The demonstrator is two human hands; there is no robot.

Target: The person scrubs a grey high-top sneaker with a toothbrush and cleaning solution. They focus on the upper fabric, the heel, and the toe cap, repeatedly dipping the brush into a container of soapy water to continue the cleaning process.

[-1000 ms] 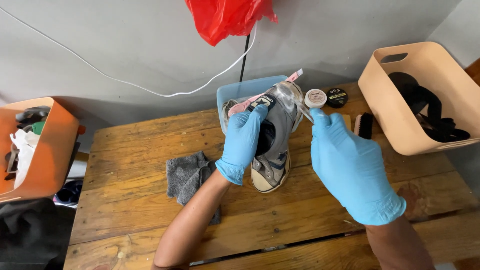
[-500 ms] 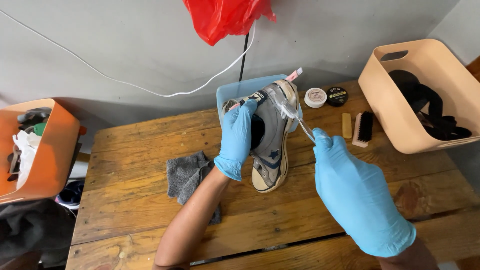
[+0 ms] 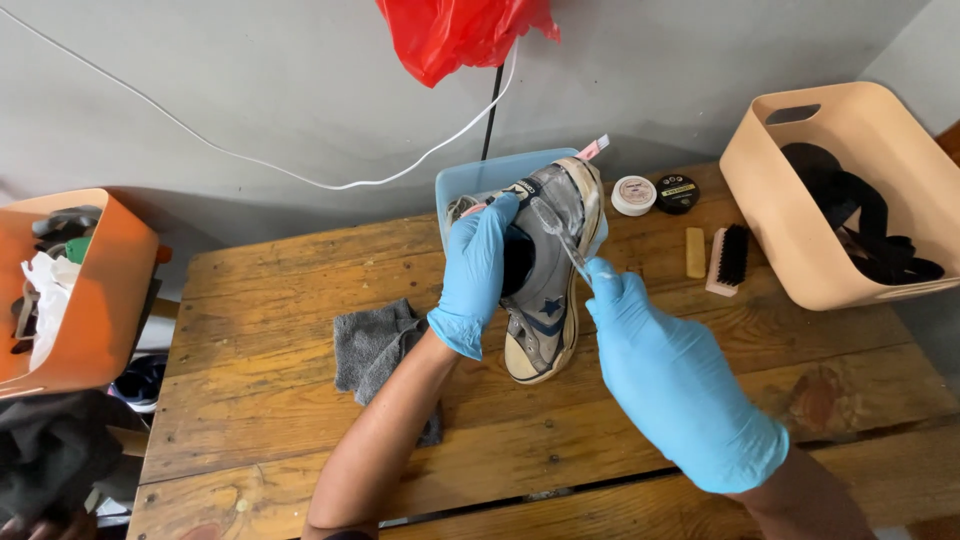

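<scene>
Above the wooden counter (image 3: 300,290), the left hand (image 3: 478,270) is gripping a grey sneaker (image 3: 545,290); at 3 o'clock, the right hand (image 3: 680,380) is pinching a clear toothbrush (image 3: 560,235) against it.

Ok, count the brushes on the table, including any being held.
3. A clear toothbrush in the right hand, against the shoe; a black-bristled brush near the beige basket; a pink-handled one poking from the blue tub. The baskets may hide more.

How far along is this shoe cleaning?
Midway, it seems. The left hand holds the grey sneaker over the wooden table while the right hand works a clear toothbrush on its upper. The sole edge looks grimy; the grey cloth lies unused.
</scene>
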